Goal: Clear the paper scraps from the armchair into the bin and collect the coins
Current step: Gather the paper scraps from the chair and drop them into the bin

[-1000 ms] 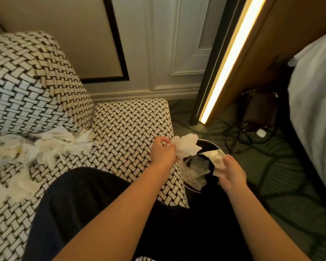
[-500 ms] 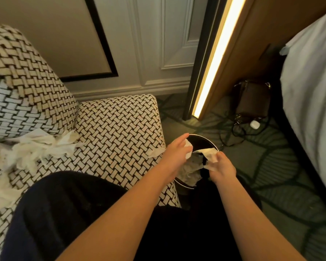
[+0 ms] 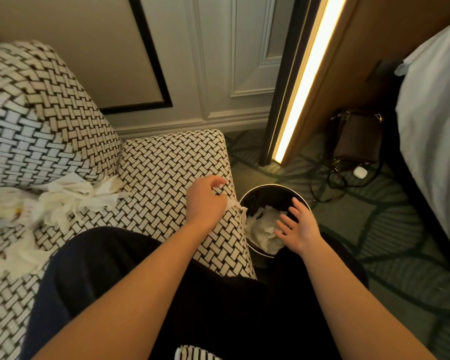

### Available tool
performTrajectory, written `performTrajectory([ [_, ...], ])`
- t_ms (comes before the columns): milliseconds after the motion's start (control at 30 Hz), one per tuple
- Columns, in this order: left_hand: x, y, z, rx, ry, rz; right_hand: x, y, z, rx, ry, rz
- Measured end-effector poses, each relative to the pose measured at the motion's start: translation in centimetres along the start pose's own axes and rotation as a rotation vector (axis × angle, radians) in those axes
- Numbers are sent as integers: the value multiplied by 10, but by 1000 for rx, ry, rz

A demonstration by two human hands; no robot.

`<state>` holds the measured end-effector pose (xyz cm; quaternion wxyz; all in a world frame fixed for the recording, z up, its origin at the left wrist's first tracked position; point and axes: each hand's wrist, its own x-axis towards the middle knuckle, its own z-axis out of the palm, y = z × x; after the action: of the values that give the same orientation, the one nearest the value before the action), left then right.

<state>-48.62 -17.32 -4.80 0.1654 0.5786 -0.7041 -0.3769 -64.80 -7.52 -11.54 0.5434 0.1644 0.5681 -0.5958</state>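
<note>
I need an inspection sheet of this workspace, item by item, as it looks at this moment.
Surface: woven-pattern armchair, partly littered.
Job's things: paper scraps heaped on the seat; crumpled paper inside the bin; coins: nothing seen.
Clutter: one scrap on the armrest edge, beside the bin.
Grippers: left hand curled at that scrap, grip unclear; right hand open over the bin.
Cables: dark cables on the carpet.
Surroundings: brown bag, lit strip, bed.
</note>
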Motion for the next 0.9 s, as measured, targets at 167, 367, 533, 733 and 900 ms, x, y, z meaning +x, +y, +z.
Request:
performTrajectory([
  [167, -5, -19, 0, 424, -82, 51, -7, 17, 12, -420, -147, -186],
  [367, -15, -20, 0, 345, -25, 118, -21, 30, 23, -706, -393, -109],
  [533, -20, -20, -2, 302, -32, 126, -21, 42, 29, -712, -490, -186],
  [733, -21, -8, 5, 151, -20, 91, -22, 32, 22, -563, -256, -438],
  [900, -19, 14, 13, 5, -96, 86, -16, 15, 11, 6, -94, -285],
])
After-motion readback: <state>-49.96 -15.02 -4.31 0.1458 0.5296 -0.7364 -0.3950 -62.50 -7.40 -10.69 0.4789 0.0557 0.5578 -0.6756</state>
